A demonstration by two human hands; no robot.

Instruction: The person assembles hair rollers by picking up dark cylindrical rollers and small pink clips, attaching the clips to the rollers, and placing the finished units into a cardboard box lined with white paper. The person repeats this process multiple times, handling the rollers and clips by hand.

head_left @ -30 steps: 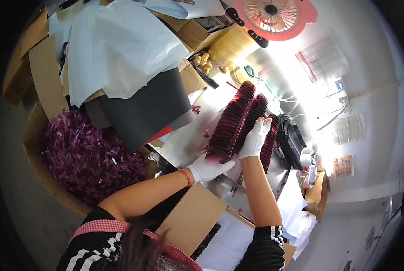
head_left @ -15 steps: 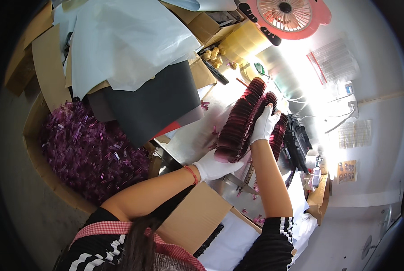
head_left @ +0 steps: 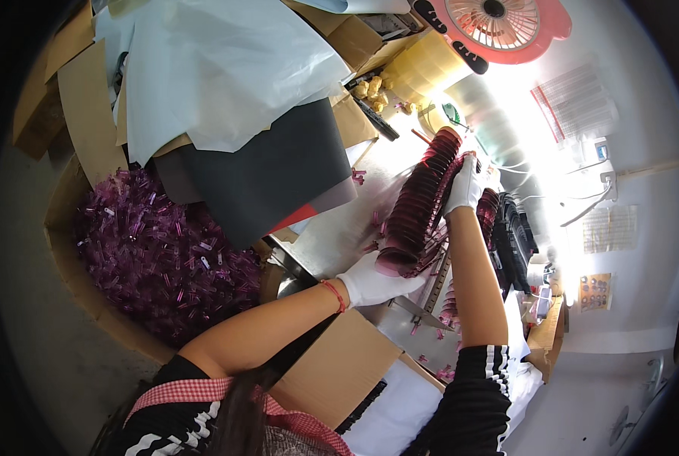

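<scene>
Two hands in white gloves work at one dark red stack (head_left: 419, 209) of thin, disc-like pieces, which slants between them in two adjoining columns, its pieces packed too closely to count. The left hand (head_left: 385, 283) reaches in at the near, lower end of the stack, just below its last disc, with the fingers stretched out; part of it is hidden, so I cannot tell whether it grips or only supports. The right hand (head_left: 465, 188) lies along the right side, fingers bent against the upper part and fingertips bare; its thumb does not show, so I cannot tell whether it closes on the stack. One red bracelet (head_left: 334, 295) circles the left wrist. Just right of the right hand stands one more dark red column (head_left: 487, 216), then a row of black pieces (head_left: 514, 239), all on the metal table (head_left: 328, 247). Nearer the body is one open carton (head_left: 339, 361). To the left, one dark grey sheet (head_left: 267, 171) hangs beside one large box (head_left: 60, 239) heaped with countless small purple pieces (head_left: 165, 258). Farther off are one yellow roll (head_left: 423, 68) and one pink fan (head_left: 499, 26).
</scene>
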